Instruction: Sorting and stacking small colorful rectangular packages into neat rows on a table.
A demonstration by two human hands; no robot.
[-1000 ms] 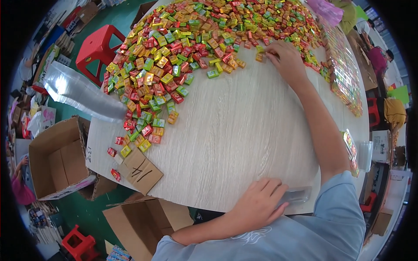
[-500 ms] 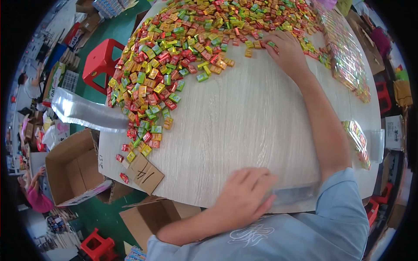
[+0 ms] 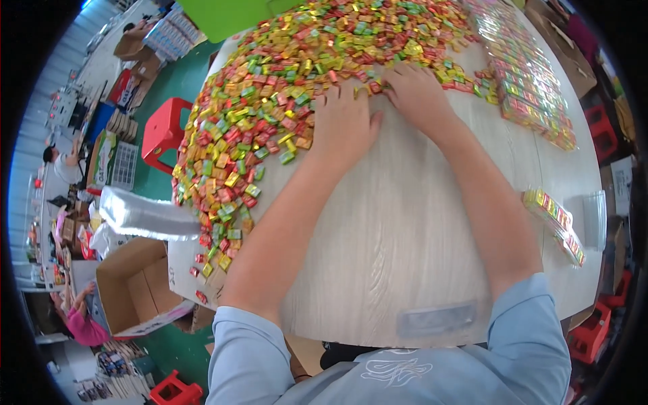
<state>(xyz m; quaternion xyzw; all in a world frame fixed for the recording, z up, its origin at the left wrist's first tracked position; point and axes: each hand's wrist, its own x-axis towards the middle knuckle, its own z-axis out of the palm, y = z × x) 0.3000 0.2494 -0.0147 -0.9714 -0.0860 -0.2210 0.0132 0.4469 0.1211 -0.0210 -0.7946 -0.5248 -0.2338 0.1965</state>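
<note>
A wide heap of small wrapped sweets [image 3: 270,88] in shiny red, yellow, green and orange spreads over the far and left parts of the pale wooden table [image 3: 398,223]. At the heap's near edge my left hand [image 3: 343,128] lies palm down, its fingers spread over the sweets and its thumb pointing right. Close beside it, my right hand [image 3: 420,98] reaches onto the same edge with fingers apart and bent slightly down. A few sweets show between the two hands; what lies under the fingertips is hidden. In front of my body a clear plastic case [image 3: 437,318] lies flat.
Rows of filled clear packs [image 3: 523,74] line the far right. Nearer are a filled pack [image 3: 555,226] and clear plastic cases [image 3: 594,219]. A silver metal chute [image 3: 148,217] juts from the left edge above a cardboard box [image 3: 138,287]. A red stool [image 3: 164,131] stands beyond.
My left hand has moved from the near edge, by the clear case, up to the heap beside my right hand. My right hand has shifted slightly left. A green panel has entered at the top.
</note>
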